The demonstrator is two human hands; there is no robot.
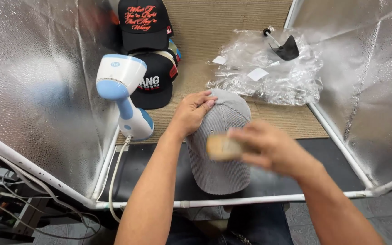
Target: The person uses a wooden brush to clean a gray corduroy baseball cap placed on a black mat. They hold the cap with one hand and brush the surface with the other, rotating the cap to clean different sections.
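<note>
A grey corduroy cap (221, 136) sits in front of me with its brim pointing toward me. My left hand (192, 112) rests on the crown's far left side and holds the cap steady. My right hand (268, 146) is blurred with motion over the cap's right side. It grips a small tan wooden brush (222, 147) against the fabric.
A white and blue handheld steamer (122, 93) stands at the left, its cord running down. Black caps with printed lettering (148, 50) are stacked at the back. Crumpled clear plastic bags (268, 68) lie at the back right. Silver reflective walls and a white pipe frame (250, 199) enclose the space.
</note>
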